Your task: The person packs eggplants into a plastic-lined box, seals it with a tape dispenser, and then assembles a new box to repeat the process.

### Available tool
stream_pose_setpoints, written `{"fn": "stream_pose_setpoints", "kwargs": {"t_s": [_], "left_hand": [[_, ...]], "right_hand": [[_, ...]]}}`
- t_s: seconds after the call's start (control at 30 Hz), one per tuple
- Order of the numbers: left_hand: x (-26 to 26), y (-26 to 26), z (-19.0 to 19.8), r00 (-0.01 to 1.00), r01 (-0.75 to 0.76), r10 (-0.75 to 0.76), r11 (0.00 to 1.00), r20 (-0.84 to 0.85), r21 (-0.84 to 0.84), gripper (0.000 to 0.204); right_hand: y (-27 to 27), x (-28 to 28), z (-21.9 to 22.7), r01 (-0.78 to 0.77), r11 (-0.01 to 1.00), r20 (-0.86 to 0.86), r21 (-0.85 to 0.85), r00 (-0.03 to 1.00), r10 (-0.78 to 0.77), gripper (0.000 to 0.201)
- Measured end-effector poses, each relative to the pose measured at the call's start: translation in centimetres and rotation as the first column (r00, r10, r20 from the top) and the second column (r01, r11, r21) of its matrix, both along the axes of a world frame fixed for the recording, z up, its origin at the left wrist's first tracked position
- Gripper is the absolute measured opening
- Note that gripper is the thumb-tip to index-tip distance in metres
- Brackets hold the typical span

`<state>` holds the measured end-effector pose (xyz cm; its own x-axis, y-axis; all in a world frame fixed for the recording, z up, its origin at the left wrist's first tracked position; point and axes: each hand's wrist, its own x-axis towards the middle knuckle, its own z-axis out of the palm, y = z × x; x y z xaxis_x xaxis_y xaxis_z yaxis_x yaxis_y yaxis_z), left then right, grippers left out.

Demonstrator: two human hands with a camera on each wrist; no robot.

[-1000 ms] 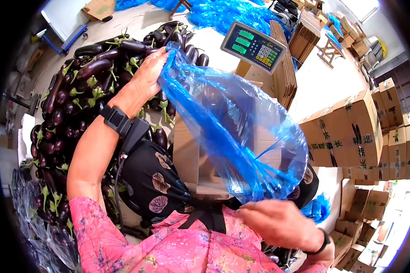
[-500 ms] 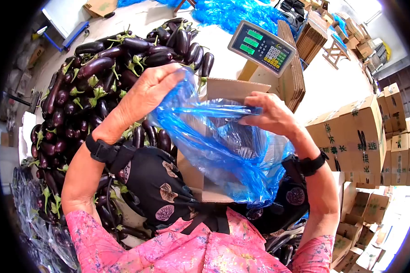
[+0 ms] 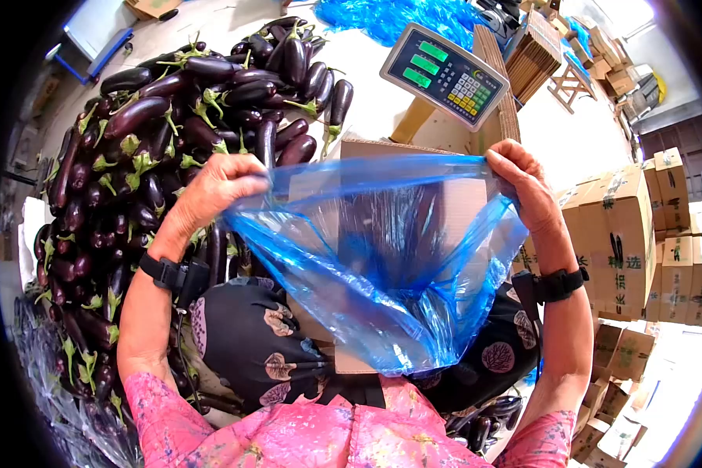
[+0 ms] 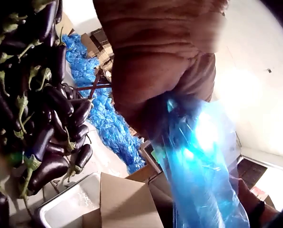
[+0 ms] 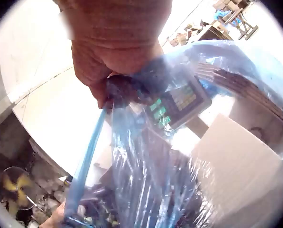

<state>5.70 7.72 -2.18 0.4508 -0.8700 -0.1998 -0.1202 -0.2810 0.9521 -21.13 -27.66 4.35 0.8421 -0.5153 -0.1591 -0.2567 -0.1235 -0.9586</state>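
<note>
A blue see-through plastic bag (image 3: 382, 312) is stretched between both hands, its mouth pulled wide. My left hand (image 3: 220, 191) pinches the left side of the rim, and my right hand (image 3: 526, 183) pinches the right side near the scale. Below and behind the film stands an open cardboard box (image 3: 312, 304) between the knees, seen partly through the plastic. In the left wrist view the bag (image 4: 198, 175) hangs from the curled fingers of the left hand (image 4: 165, 61). The right wrist view shows gathered film (image 5: 141, 166) under the right hand (image 5: 117, 52).
A large heap of eggplants (image 3: 132, 171) lies to the left. Past the box stands a scale display (image 3: 448, 74), with flattened cardboard (image 3: 532, 54) behind it. Packed cartons (image 3: 612, 234) are stacked on the right. More blue film (image 3: 398, 19) covers the floor at the back.
The right hand came up from the lap to the bag's rim, then moved right. The left hand shifted left and down. The bag's bunched mouth is now spread wide over the box.
</note>
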Motion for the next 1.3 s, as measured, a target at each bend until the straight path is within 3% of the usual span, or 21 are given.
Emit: {"fn": "stream_pose_setpoints", "kwargs": {"t_s": [0.17, 0.3, 0.37, 0.43, 0.47, 0.5, 0.53, 0.57, 0.6, 0.63, 0.73, 0.83, 0.9, 0.93, 0.97, 1.0, 1.03, 1.1, 1.17, 1.2, 1.3], "left_hand": [[3.8, -2.8, -2.6, 0.984, -0.178, 0.171, 0.969, -0.057, -0.174, 0.015], [6.3, -5.4, -7.3, 0.983, -0.176, 0.18, 0.978, 0.027, -0.11, 0.015], [6.8, -6.5, -11.1, 0.972, -0.157, 0.171, 0.983, 0.163, -0.098, 0.016], [7.0, -6.8, -15.6, 0.975, -0.151, 0.156, 0.987, 0.156, -0.047, 0.016], [6.4, -6.8, -18.8, 0.978, -0.125, 0.131, 0.991, 0.16, -0.048, 0.017], [5.7, -6.4, -20.9, 0.981, -0.101, 0.107, 0.994, 0.164, -0.047, 0.018], [3.8, -5.8, -20.2, 0.981, -0.044, 0.046, 0.999, 0.186, -0.015, 0.02], [1.0, -5.4, -19.2, 0.954, -0.202, 0.224, 0.971, -0.197, 0.125, 0.021], [0.3, -3.9, -23.6, 0.979, -0.124, 0.129, 0.992, -0.158, 0.038, 0.021], [-1.6, -2.4, -24.2, 0.969, -0.087, 0.093, 0.996, -0.23, 0.034, 0.021], [-6.5, 1.4, -22.5, 0.953, 0.025, -0.009, 0.998, -0.303, 0.049, 0.022], [-7.6, 3.4, -22.2, 0.974, 0.041, -0.023, 0.996, -0.225, 0.075, 0.022], [-6.7, 3.7, -23.2, 0.999, -0.05, 0.049, 0.986, 0.014, 0.162, 0.023], [-5.7, 3.6, -22.5, 0.984, -0.133, 0.092, 0.95, 0.155, 0.282, 0.024], [-4.6, 3.6, -21.2, 0.956, -0.262, 0.183, 0.882, 0.228, 0.392, 0.028], [-4.7, 3.8, -18.3, 0.876, -0.368, 0.438, 0.878, -0.203, 0.307, 0.037], [-3.7, 4.5, -17.6, 0.834, -0.335, 0.379, 0.925, -0.401, 0.179, 0.048], [-4.5, 3.3, -13.1, 0.797, -0.197, 0.251, 0.968, -0.549, 0.158, 0.055], [-6.2, 1.6, -10.0, 0.902, 0.051, 0.092, 0.948, -0.421, 0.315, 0.059], [-6.5, 1.7, -12.3, 0.929, 0.078, -0.011, 0.983, -0.369, 0.169, 0.058], [-5.4, 0.9, -13.6, 0.859, 0.087, -0.021, 0.991, -0.511, 0.106, 0.051]], "right_hand": [[-2.8, 3.6, -3.6, -0.008, 0.897, 0.07, -0.442, 0.997, 0.044, 0.019], [-4.6, 7.2, -6.1, 0.107, 0.831, 0.116, -0.545, 0.992, -0.052, 0.017], [-6.0, 8.1, -8.2, 0.046, 0.827, 0.03, -0.561, 0.999, -0.035, 0.017], [-7.4, 8.2, -11.3, -0.036, 0.806, -0.085, -0.591, 0.996, -0.018, 0.018], [-9.1, 7.7, -13.5, -0.087, 0.815, -0.166, -0.573, 0.986, -0.011, 0.019], [-9.7, 7.0, -14.6, -0.102, 0.9, -0.216, -0.424, 0.976, 0.009, 0.019], [-9.9, 6.1, -15.4, -0.107, 0.959, -0.262, -0.263, 0.964, 0.036, 0.019], [-10.1, 5.4, -15.8, -0.1, 0.99, -0.303, -0.096, 0.951, 0.067, 0.018], [-10.2, 4.9, -15.5, -0.123, 0.992, -0.388, -0.02, 0.916, 0.105, 0.018], [-10.7, 4.2, -16.0, -0.18, 0.983, -0.365, -0.021, 0.917, 0.161, 0.02], [-9.8, 2.8, -13.0, -0.234, 0.886, -0.49, -0.401, 0.872, 0.008, 0.031], [-7.9, 0.9, -10.7, -0.22, 0.795, -0.528, -0.565, 0.837, -0.143, 0.028], [-7.2, -1.4, -10.1, -0.389, 0.516, -0.478, -0.763, 0.877, -0.045, 0.025], [-6.8, -3.0, -9.8, -0.441, 0.348, -0.469, -0.827, 0.883, 0.005, 0.023], [-5.3, -4.3, -8.7, -0.427, 0.378, -0.456, -0.822, 0.89, 0.012, 0.023], [-3.2, -4.9, -6.4, -0.412, 0.407, -0.442, -0.815, 0.897, 0.022, 0.022], [-1.0, -5.4, -4.2, -0.394, 0.436, -0.423, -0.809, 0.906, 0.033, 0.022], [3.6, -6.0, -0.1, -0.495, 0.53, -0.508, -0.689, 0.851, 0.134, 0.024], [8.5, -6.6, 2.2, -0.583, 0.685, -0.582, -0.437, 0.764, 0.278, 0.033], [10.8, -7.3, 2.5, -0.622, 0.648, -0.528, -0.44, 0.763, 0.374, 0.041], [16.0, -8.9, 2.4, -0.674, 0.61, -0.37, -0.416, 0.739, 0.564, 0.061]]}}
